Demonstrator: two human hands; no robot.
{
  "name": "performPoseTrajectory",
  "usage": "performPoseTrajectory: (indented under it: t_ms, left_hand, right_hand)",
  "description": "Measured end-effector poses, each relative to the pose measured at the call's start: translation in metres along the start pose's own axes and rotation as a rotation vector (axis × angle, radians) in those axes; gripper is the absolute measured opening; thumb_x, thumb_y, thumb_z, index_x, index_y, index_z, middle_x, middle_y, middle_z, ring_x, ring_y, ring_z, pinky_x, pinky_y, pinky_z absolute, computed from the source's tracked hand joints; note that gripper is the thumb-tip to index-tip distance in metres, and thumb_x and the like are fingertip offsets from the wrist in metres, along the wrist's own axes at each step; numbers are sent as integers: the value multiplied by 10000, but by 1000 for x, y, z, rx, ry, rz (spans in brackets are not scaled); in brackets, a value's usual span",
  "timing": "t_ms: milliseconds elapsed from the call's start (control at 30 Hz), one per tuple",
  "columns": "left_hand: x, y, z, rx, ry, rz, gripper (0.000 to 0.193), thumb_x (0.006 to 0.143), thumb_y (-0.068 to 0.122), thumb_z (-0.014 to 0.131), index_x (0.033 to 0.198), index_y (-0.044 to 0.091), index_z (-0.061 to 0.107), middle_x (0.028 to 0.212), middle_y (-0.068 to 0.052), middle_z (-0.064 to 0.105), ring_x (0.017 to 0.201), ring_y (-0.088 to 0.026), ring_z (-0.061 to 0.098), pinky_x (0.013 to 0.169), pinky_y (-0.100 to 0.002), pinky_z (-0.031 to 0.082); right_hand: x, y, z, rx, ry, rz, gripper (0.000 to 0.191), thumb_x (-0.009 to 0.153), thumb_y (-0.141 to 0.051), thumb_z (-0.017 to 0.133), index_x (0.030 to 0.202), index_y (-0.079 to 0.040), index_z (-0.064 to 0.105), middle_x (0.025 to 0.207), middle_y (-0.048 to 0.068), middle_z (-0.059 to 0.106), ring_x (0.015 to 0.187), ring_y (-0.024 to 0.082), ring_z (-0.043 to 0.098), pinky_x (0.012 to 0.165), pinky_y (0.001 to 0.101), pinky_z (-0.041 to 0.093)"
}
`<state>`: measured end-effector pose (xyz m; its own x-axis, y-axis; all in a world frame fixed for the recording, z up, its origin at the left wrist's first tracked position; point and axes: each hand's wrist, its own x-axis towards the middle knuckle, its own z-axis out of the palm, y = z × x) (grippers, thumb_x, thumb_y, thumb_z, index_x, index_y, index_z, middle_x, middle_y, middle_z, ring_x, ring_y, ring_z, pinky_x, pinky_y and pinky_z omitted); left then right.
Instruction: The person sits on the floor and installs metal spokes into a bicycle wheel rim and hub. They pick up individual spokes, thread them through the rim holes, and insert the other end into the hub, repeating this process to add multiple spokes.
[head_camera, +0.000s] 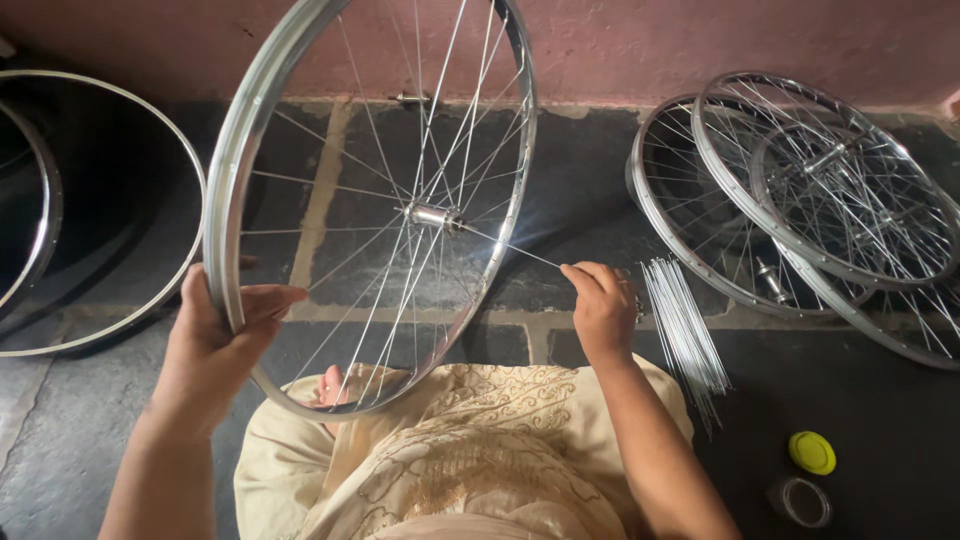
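My left hand (215, 345) wraps around the rim of a spoked bicycle wheel (240, 150), holding it upright over my lap. My right hand (603, 305) pinches the end of a loose spoke (510, 246) running from the hub (435, 216). A bundle of spare spokes (685, 330) lies just beside it on the stone floor (560, 170), near stacked wheels (800, 190).

Silver bicycle wheel (372, 205): shiny rim, thin crossed spokes, hub at centre; stands tilted on edge over the lap. Loose spoke (515, 247) runs from the hub toward 4 o'clock, outer end pinched.
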<state>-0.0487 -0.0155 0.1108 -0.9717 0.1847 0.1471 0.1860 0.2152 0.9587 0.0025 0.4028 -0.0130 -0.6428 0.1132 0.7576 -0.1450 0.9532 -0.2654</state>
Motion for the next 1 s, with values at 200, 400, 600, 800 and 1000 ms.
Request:
performPoseTrajectory:
  t_ms: [200, 400, 600, 800, 1000]
  left_hand:
    - [-7, -6, -3, -88, -52, 50, 537, 867, -171, 523, 1322, 72, 371, 1199, -172, 698, 1204, -238, 669, 1062, -381, 526]
    - [-10, -5, -2, -43, -56, 36, 546, 875, -157, 540, 1336, 79, 367, 1184, -163, 707, 1202, -227, 667, 1036, -371, 527]
    - [-23, -7, 11, -4, -70, 116, 489, 897, -136, 551, 1314, 55, 380, 1188, -144, 729, 1152, -222, 688, 974, -333, 551]
    - [-41, -5, 29, -37, -130, 51, 514, 865, -122, 580, 1308, 34, 370, 1207, -137, 727, 1175, -198, 704, 850, -296, 619]
    - [-50, -12, 20, -381, -374, 143, 705, 973, 259, 591, 1581, 26, 322, 1435, -238, 623, 1104, -253, 612, 917, -391, 532]
  right_hand:
    - [-1, -5, 6, -5, -7, -21, 290, 841, 55, 671, 1069, -99, 763, 1045, 16, 684, 967, 251, 653, 882, 394, 516]
    - [1, -5, 19, 33, -10, -26, 319, 826, 66, 667, 1077, -103, 766, 1042, 21, 692, 961, 257, 656, 880, 399, 516]
    - [13, -27, 53, 219, -13, 20, 286, 866, 43, 661, 1084, -110, 765, 1061, 40, 700, 993, 274, 672, 903, 392, 531]
    - [27, -54, 82, 295, 45, 38, 385, 921, -227, 756, 1244, -28, 689, 1144, 81, 663, 1070, 301, 642, 919, 454, 506]
    - [38, -59, 99, 71, -128, 144, 468, 881, -422, 789, 1259, -165, 693, 1090, 65, 668, 1000, 283, 643, 843, 447, 507]
